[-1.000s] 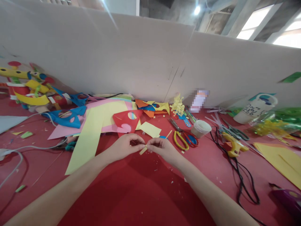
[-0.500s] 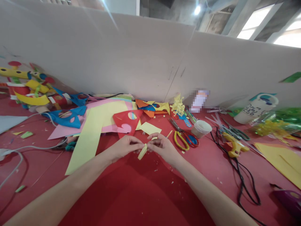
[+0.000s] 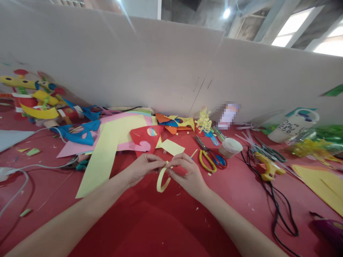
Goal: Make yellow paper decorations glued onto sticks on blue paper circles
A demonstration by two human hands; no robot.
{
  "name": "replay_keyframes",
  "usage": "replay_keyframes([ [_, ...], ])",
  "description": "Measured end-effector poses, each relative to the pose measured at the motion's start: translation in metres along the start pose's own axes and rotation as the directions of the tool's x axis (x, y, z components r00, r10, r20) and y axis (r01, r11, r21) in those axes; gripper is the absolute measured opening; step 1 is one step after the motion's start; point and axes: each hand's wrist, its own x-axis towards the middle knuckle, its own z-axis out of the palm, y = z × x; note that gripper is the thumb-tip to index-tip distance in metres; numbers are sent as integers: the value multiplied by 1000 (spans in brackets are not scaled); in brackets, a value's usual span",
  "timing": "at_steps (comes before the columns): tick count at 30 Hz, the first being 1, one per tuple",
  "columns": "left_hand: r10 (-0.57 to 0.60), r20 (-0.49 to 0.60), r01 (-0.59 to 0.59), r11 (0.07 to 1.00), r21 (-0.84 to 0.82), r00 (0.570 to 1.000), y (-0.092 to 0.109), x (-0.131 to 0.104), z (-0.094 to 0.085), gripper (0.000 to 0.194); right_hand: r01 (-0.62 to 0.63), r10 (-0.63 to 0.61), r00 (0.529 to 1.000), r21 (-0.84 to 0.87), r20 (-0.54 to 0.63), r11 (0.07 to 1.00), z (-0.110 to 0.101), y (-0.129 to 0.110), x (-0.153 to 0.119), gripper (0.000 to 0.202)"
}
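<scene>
Between the fingertips of both hands hangs a thin pale yellow paper strip (image 3: 160, 182), curled into an open loop below them. My left hand (image 3: 144, 167) pinches its upper end from the left. From the right, my right hand (image 3: 187, 172) pinches the same end, thumb and index finger nearly touching the left fingertips. Just behind the hands lie a small pale yellow paper piece (image 3: 173, 147) and a red paper mask (image 3: 142, 138). Scissors with yellow and red handles (image 3: 207, 162) rest right of my right hand.
A white cup (image 3: 230, 147) and a yellow glue gun (image 3: 268, 166) with a black cable stand or lie to the right. Paper sheets (image 3: 103, 160), a blue mask (image 3: 85, 134) and paper figures (image 3: 24, 101) are at left. A pale panel (image 3: 134, 64) rises behind the red table (image 3: 150, 221).
The yellow strip was compactly rolled between the fingers; now it has loosened into a wider curl hanging lower. Both hands stay in nearly the same place.
</scene>
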Motion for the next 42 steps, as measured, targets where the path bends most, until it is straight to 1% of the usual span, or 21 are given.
replay_keyframes([
  [3,67,-13,-66,997,39,998,0,0,1,17,-63,67,997,106,-40,992,1,-2,1,5],
  [6,111,-12,-109,990,92,994,1,0,2,14,-154,170,984,237,-47,959,4,-1,1,3],
  [10,152,-10,-149,977,151,988,2,0,2,16,-288,312,950,390,1,875,8,3,1,8],
  [14,191,0,-186,959,215,982,4,-1,3,18,-351,382,924,478,35,805,10,8,2,18],
  [17,199,5,-193,942,276,980,7,-2,3,21,-417,429,899,488,93,767,10,11,3,21],
  [19,200,20,-197,935,294,980,7,-2,3,19,-443,445,888,479,118,758,8,12,4,20],
  [21,198,25,-196,933,300,980,6,-2,3,15,-454,454,883,467,121,758,7,13,4,18],
  [24,190,18,-185,922,339,982,5,0,2,16,-462,453,881,457,137,760,5,14,5,16],
  [27,190,12,-176,885,431,982,4,0,2,16,-474,449,877,450,168,757,4,16,4,14],
  [30,224,5,-193,828,526,975,4,-1,4,13,-482,454,874,421,172,768,5,19,3,14],
  [32,244,-9,-199,810,551,970,4,-1,6,12,-495,467,867,408,173,767,6,20,3,15],
  [35,244,-28,-196,835,515,969,3,-1,9,16,-514,494,854,416,164,750,7,18,4,19],
  [39,202,-44,-161,880,447,978,2,1,11,18,-540,529,836,391,146,745,8,14,6,20],
  [42,165,-69,-122,901,416,984,1,2,10,15,-518,525,847,358,86,777,8,14,4,19],
])
